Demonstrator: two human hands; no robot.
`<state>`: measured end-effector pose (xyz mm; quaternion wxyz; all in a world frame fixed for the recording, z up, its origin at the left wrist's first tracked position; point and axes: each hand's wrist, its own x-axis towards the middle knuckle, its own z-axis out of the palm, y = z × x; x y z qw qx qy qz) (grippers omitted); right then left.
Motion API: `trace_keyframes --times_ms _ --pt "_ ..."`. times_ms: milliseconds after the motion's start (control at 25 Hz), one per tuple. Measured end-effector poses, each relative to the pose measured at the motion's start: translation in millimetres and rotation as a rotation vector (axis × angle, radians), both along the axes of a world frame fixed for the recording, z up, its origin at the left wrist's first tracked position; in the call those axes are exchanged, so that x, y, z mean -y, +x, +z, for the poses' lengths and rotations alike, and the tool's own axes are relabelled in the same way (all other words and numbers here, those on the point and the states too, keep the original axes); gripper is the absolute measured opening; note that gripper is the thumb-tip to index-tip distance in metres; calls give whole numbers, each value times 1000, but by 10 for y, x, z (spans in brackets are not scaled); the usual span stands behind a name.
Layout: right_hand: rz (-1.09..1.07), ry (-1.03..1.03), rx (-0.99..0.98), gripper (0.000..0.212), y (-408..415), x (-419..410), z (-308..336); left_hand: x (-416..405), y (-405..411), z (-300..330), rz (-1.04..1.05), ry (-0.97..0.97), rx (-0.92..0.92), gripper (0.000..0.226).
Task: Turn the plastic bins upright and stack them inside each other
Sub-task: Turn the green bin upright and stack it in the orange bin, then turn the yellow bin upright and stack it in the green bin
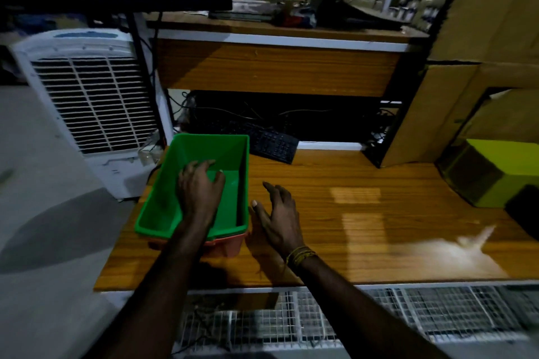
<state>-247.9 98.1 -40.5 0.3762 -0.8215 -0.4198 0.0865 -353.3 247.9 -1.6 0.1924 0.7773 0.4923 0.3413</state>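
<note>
A green plastic bin (163, 198) stands upright at the left end of the wooden table (364, 213), nested inside a red bin (227, 246) whose rim and front wall show beneath it. My left hand (201, 188) reaches inside the green bin with fingers spread, pressing on its floor. Just right of the bins, my right hand (278, 216) hovers over the table with straight, spread fingers, its thumb close to the green bin's right wall. A lime-green bin (495, 175) lies overturned at the table's far right.
A black keyboard (274, 144) sits behind the bins under a wooden shelf (277, 67). A white air cooler (87, 105) stands left of the table. Cardboard boxes (495, 23) rise at the right. A wire grid (379, 320) runs below the table's front edge.
</note>
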Motion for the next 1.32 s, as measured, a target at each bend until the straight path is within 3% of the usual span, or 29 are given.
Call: trace_keyframes --times_ms 280,440,760,1040,1320 --pt "-248 7 11 56 1118 813 -165 979 1597 -96 -418 -22 56 39" --pt "-430 10 39 56 1979 1413 -243 1665 2552 -259 -551 -45 -46 44" --pt "-816 9 -100 62 4012 2839 -311 2818 4523 -348 -828 -128 -243 55" --pt "-822 -2 -194 81 5286 3291 -128 3414 5476 -253 -922 -190 -306 61" --pt "-712 -226 -216 93 5882 3237 -151 3378 5722 -234 -907 -214 -319 62"
